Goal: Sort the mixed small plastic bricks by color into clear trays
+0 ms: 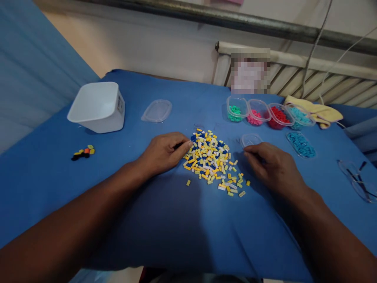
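A loose pile of small toy building bricks (207,157), yellow, pale yellow, white and dark blue, lies on the blue cloth. My left hand (165,153) rests at the pile's left side, fingers curled and thumb tip against the bricks. What its fingertips hold, if anything, is hidden. To the right of the pile, my right hand (272,165) has its thumb and forefinger pinched together; nothing between them can be made out. Just beyond its fingertips is a small clear plastic container (251,140), partly covered by the hand.
Several clear tubs, with green bricks (235,113), pink bricks (255,117), red bricks (278,116) and turquoise bricks (301,144), stand at back right. Glasses (361,182) lie far right. At left are a white bin (101,108), a clear lid (158,111) and black-and-yellow bricks (84,152).
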The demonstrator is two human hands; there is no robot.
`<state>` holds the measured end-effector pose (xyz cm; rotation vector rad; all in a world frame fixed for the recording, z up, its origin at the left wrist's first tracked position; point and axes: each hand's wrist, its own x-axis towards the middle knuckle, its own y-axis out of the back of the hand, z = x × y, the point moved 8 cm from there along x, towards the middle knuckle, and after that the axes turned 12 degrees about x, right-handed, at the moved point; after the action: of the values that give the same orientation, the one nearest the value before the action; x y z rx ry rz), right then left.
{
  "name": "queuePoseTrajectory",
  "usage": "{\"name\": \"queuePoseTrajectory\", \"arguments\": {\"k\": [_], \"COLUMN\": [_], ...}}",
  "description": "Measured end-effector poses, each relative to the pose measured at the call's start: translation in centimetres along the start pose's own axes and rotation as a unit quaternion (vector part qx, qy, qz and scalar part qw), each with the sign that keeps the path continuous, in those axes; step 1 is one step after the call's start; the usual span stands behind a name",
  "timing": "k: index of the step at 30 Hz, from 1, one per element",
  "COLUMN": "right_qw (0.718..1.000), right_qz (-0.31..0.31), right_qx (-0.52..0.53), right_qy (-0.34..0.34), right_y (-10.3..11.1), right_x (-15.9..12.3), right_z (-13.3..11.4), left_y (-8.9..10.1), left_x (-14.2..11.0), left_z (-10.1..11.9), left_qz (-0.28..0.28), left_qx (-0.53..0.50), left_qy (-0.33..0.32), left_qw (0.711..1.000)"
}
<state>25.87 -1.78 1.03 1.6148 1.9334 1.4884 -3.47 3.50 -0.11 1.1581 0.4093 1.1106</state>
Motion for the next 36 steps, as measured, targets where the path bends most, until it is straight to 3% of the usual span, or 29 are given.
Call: {"name": "queuePoseTrajectory", "arguments": {"k": [3, 5, 9, 14, 20, 25, 29, 32, 36], "right_qw": [0.990, 0.983, 0.983, 0.981, 0.978, 0.993, 0.998, 0.997, 0.996], "right_qz": [-0.045, -0.079, -0.125, -0.133, -0.083, -0.006, 0.059, 0.069, 0.060], "right_qx": [0.083, 0.092, 0.070, 0.089, 0.169, 0.113, 0.018, -0.034, -0.049], "right_qy": [0.102, 0.134, 0.118, 0.111, 0.095, 0.031, -0.006, -0.028, -0.033], "right_y": [-2.6, -4.4, -6.4, -5.9, -3.5, 0.3, 2.9, 3.5, 3.5], "right_x": [0.6, 0.9, 1.1, 0.9, 0.9, 0.8, -0.2, -1.0, -1.4], "right_z": [-4.9, -6.9, -7.0, -6.1, -6.5, -3.0, 1.5, 4.0, 5.1], "left_y": [0.8, 0.3, -1.4, -1.5, -0.3, -0.4, -0.7, -0.8, -0.4], "left_x": [-0.3, -0.8, -1.8, -2.0, -2.2, -2.7, -2.1, -1.6, -1.7], "left_z": [2.5, 4.6, 7.1, 7.2, 7.6, 8.2, 6.4, 4.9, 5.2], "left_qz": [0.033, 0.006, -0.037, -0.014, -0.062, -0.081, -0.028, -0.004, 0.004], "left_qx": [-0.021, -0.005, 0.081, 0.102, 0.030, 0.022, 0.083, 0.101, 0.069], "left_qy": [-0.079, -0.156, -0.272, -0.304, -0.315, -0.340, -0.289, -0.244, -0.259], "left_qw": [0.996, 0.988, 0.958, 0.947, 0.947, 0.937, 0.953, 0.965, 0.964]}}
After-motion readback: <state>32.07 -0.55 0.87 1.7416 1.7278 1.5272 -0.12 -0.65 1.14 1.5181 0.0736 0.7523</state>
